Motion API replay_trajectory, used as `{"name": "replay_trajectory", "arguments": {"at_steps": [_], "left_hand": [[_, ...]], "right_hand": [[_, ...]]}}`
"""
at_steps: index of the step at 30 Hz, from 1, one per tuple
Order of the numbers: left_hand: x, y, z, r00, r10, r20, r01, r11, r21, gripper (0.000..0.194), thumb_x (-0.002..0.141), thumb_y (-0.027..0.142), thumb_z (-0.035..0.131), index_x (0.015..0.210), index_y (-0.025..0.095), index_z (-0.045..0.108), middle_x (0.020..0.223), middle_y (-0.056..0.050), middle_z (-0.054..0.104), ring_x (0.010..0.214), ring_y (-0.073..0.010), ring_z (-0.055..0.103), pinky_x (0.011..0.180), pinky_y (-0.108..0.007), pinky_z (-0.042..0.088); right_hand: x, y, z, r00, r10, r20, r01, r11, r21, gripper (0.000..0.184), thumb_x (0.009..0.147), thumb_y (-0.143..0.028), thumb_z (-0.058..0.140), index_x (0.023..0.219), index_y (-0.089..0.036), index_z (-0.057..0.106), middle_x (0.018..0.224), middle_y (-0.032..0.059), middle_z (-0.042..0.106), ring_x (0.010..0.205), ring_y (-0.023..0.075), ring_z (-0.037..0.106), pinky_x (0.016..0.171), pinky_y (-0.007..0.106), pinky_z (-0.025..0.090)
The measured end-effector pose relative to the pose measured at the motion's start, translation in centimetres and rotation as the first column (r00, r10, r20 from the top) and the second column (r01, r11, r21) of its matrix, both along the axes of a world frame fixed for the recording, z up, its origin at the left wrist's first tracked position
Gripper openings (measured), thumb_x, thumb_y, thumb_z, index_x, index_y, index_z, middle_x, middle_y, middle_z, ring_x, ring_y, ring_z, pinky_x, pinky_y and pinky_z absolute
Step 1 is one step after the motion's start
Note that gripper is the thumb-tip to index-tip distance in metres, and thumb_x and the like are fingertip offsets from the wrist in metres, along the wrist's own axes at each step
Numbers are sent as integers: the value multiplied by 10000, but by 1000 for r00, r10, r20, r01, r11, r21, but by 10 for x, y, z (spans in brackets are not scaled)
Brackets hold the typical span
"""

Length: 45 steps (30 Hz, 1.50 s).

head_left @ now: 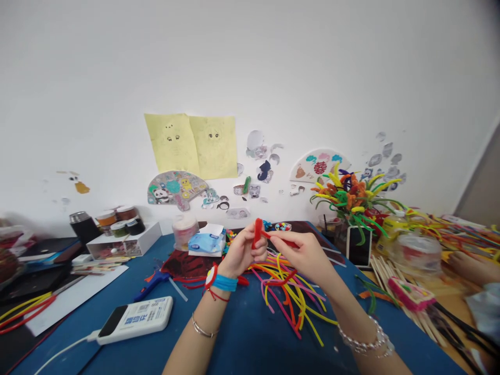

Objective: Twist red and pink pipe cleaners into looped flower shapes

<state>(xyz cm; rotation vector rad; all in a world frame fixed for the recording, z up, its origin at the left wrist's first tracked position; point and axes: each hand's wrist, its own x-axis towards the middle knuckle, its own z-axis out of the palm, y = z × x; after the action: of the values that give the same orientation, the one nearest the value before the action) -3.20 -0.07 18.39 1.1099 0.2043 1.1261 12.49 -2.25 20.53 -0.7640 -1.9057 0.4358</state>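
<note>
A fuzzy red pipe cleaner, doubled into an upright loop, is between the two hands above the blue desk. The left hand pinches the loop, its fingers curled inward; the right hand pinches a red strand beside it between thumb and fingertips. Just below the fingers lies a loose pile of yellow, pink and orange pipe cleaners. Left of the fingers sits a blue-and-white tissue pack; farther left and nearer the person are a blue glue gun and a white rectangular device. Right of the fingers, a dark-screened phone stands below a multicoloured fuzzy bouquet.
</note>
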Motion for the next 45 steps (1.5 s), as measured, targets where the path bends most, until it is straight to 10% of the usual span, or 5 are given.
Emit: {"name": "replay_trajectory", "arguments": {"at_steps": [20, 31, 45], "left_hand": [[6, -14, 14, 875, 441, -200, -377, 879, 291, 118, 753, 194, 510, 850, 131, 535, 717, -16, 558, 680, -109, 522, 735, -266, 404], [4, -14, 12, 963, 150, -224, -111, 978, 179, 119, 823, 217, 350, 824, 145, 445, 498, 71, 301, 402, -41, 240, 422, -176, 263], [11, -20, 11, 945, 93, -313, -32, 980, 195, 109, 858, 276, 361, 956, 232, 340, 536, 92, 214, 425, -43, 130, 424, -170, 186]], "right_hand": [[-2, 11, -1, 983, 16, -183, -32, 996, -86, 237, 808, -321, 464, 918, -173, 613, 831, 42, 656, 717, 157, 598, 633, 252, 467], [0, 12, -3, 996, -18, -91, 13, 999, -51, 229, 779, -335, 499, 828, -165, 645, 748, 48, 649, 687, 173, 577, 565, 257, 456], [0, 6, -2, 984, 84, -155, -102, 988, -117, 179, 836, -334, 428, 887, -181, 505, 643, -17, 511, 535, 95, 431, 507, 211, 343]]}}
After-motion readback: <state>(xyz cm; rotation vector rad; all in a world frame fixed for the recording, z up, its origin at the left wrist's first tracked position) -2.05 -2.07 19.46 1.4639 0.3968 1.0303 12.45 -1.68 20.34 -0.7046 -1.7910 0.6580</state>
